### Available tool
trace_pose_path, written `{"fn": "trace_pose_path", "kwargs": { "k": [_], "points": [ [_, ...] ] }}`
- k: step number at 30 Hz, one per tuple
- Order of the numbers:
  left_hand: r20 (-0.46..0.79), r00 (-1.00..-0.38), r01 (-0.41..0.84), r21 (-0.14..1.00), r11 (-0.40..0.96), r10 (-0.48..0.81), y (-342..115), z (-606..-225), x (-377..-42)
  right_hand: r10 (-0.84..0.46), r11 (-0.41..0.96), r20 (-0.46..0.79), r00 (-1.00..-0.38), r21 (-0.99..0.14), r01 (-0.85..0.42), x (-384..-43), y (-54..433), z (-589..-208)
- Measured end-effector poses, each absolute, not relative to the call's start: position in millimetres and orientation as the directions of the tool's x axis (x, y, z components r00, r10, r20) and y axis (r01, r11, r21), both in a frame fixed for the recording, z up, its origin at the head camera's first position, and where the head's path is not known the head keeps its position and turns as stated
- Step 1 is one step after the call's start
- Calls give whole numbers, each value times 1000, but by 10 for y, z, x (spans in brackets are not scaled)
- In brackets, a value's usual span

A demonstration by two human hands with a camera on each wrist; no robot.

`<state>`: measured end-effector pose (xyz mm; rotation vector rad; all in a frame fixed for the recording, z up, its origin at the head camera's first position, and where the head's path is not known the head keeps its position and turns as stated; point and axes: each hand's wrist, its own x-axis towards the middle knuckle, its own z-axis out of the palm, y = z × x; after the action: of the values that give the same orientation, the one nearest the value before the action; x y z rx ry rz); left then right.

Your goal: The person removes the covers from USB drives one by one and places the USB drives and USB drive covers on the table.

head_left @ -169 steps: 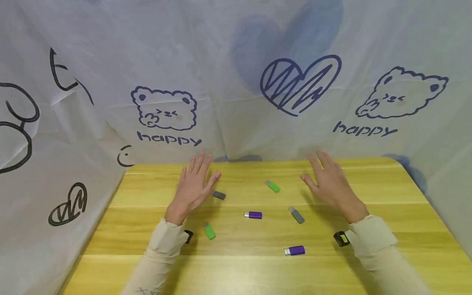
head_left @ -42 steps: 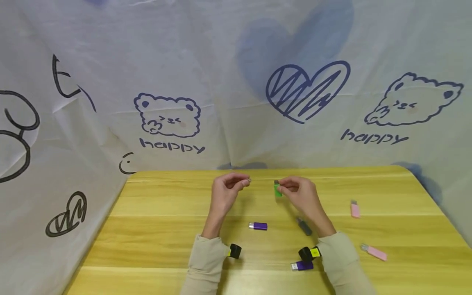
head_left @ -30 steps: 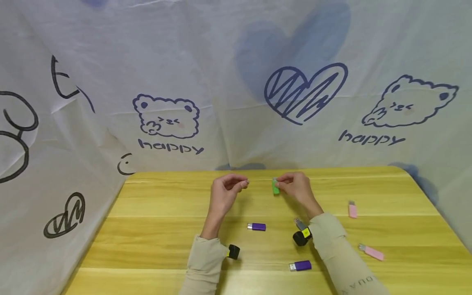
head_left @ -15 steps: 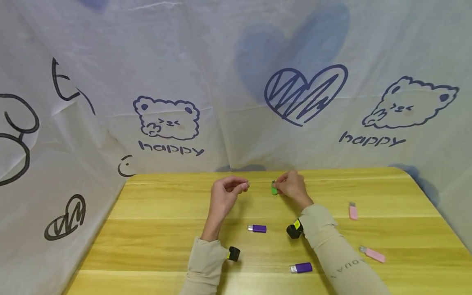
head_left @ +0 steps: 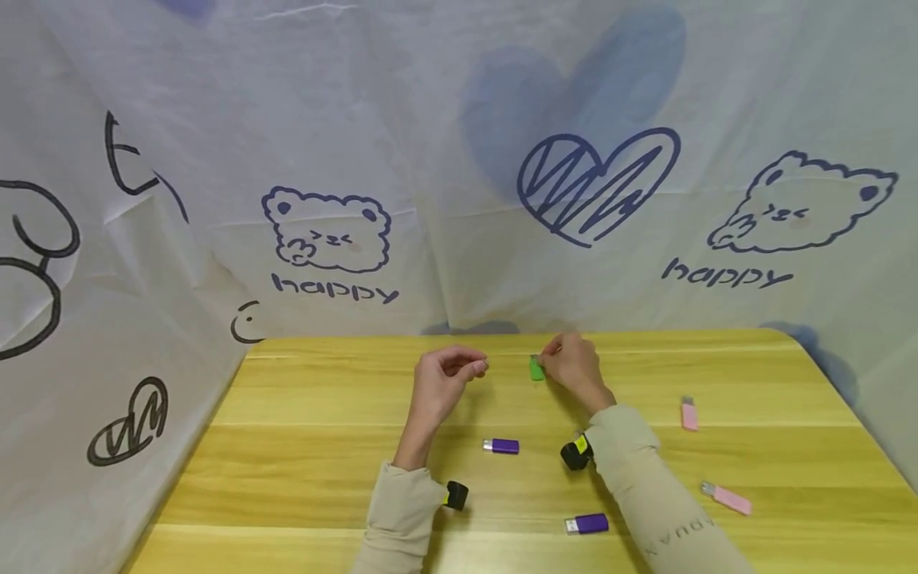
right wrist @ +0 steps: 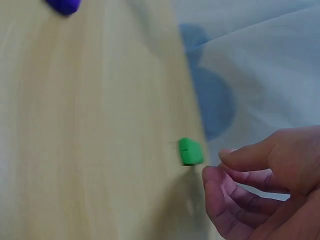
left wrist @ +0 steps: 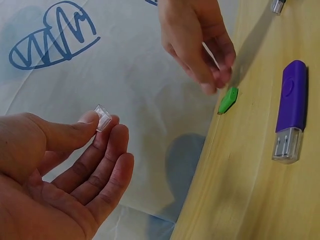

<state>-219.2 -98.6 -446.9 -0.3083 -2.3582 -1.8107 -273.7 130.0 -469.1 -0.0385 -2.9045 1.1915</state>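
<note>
My left hand (head_left: pixel 439 384) is raised over the back middle of the table, pinching a small clear plastic cap (left wrist: pixel 103 118) between thumb and fingertips. A green USB stick (head_left: pixel 536 368) lies on the wood near the back edge. My right hand (head_left: pixel 574 368) hangs right beside it with fingers loosely bent. In the right wrist view a small gap separates the fingertips (right wrist: pixel 212 174) from the green stick, and nothing shows between them. One purple USB stick (head_left: pixel 505 446) with a clear cap lies between the forearms, another purple USB stick (head_left: pixel 591 524) nearer the front.
Two pink USB sticks (head_left: pixel 689 414) lie on the right, beyond my right forearm. The black wrist camera (head_left: pixel 576 453) covers most of a grey stick. White cloth with drawings (head_left: pixel 330 231) hangs behind the table (head_left: pixel 287 446) and along its left side.
Earlier both hands were spread above the table. Later the right hand pinched the green USB stick, lowered it to the wood and let go. The left hand has stayed nearly still since.
</note>
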Motion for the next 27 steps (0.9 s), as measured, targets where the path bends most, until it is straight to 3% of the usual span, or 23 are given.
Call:
{"fn": "trace_pose_path", "kwargs": {
  "k": [10, 16, 27],
  "points": [
    [227, -971, 241, 928, 283, 80, -958, -4487, -2165, -77, 615, 88, -993, -780, -117, -2309, 1502, -4504],
    [225, -970, 244, 924, 293, 96, -903, -4511, -2168, -92, 627, 160, -983, -758, -182, -2056, 1637, -4418],
    [194, -974, 221, 922, 318, 114, -832, -4579, -2167, -102, 631, 121, -987, -759, -158, -1893, 1798, -4328]
  ]
}}
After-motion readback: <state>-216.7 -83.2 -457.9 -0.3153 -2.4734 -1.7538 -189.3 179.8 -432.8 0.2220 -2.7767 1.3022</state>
